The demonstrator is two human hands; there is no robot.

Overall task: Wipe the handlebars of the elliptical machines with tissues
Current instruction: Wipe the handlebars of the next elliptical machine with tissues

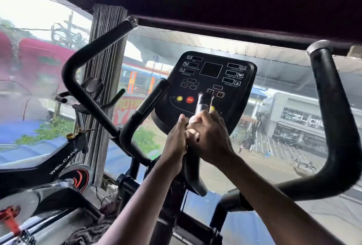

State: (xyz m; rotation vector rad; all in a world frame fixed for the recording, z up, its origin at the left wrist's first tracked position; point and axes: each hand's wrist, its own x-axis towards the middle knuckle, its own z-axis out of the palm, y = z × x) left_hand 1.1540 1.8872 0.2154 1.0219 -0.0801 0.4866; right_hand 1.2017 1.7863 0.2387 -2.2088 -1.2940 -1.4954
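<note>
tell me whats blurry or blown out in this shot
Head view: the sky through the left window is blown out white; the red shape outside is smeared by blur; the tissue between the left hand and right hand glares white; the long handlebars bow from wide-angle distortion.

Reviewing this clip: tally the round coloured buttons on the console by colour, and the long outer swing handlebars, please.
Yellow buttons: 2, one left of the red one, one partly hidden behind the inner grip
Red buttons: 1, marked STOP
Outer swing handlebars: 2, left and right
Total: 5
</note>
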